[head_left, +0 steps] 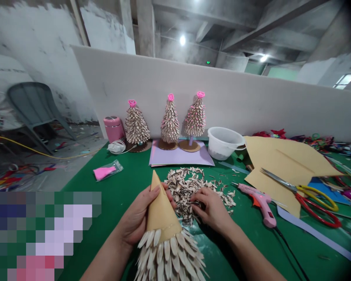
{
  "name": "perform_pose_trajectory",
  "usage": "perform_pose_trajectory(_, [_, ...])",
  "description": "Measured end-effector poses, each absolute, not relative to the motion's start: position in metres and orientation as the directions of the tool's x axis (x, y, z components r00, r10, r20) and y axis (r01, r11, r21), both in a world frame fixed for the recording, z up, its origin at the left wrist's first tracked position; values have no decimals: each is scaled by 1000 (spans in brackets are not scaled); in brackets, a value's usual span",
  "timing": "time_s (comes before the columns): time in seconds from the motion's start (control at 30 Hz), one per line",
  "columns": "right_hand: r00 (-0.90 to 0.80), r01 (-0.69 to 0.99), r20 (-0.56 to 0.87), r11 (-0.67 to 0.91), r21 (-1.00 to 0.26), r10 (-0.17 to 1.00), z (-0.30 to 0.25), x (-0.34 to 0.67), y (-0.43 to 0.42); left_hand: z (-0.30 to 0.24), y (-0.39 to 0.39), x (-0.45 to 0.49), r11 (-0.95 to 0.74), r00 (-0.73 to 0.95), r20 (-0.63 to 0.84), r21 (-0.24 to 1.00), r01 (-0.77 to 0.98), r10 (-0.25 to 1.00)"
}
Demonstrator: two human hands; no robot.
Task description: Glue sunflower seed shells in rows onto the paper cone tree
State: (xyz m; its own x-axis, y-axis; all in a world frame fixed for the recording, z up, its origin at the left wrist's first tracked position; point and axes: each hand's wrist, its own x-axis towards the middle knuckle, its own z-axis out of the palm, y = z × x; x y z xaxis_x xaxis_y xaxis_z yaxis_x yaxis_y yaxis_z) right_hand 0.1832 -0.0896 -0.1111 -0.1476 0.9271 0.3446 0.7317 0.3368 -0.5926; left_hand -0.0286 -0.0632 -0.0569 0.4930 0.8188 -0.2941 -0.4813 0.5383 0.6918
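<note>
My left hand is wrapped round a tan paper cone whose lower part is covered with rows of pale seed shells. The cone's tip points away from me. My right hand rests on a pile of loose seed shells on the green table, its fingers pinched on a shell. Three finished shell trees with pink tops stand at the back on a lilac sheet.
A pink glue gun lies right of the pile, its cord running toward me. Red and yellow scissors lie on tan paper sheets. A white bucket, a pink cup and a small bag stand around.
</note>
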Motion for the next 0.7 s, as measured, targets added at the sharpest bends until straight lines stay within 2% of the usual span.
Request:
perform_pose_trajectory(0.2, [-13, 678, 364, 276, -682, 931, -112, 194, -89, -57, -63, -29, 542, 503, -287, 682, -491, 816])
perform_pose_trajectory(0.37, [133, 550, 321, 200, -811, 938, -120, 203, -85, -58, -63, -29, 539, 497, -284, 676, -502, 820])
perform_pose_trajectory(0.57, [186, 258, 172, 121, -959, 967, -129, 206, -80, -59, -62, -29, 527, 466, -299, 688, -500, 833])
perform_pose_trajectory(0.7, [195, -5, 60, 62, -998, 979, -126, 208, -80, -59, -63, -28, 530, 467, -303, 685, -500, 831])
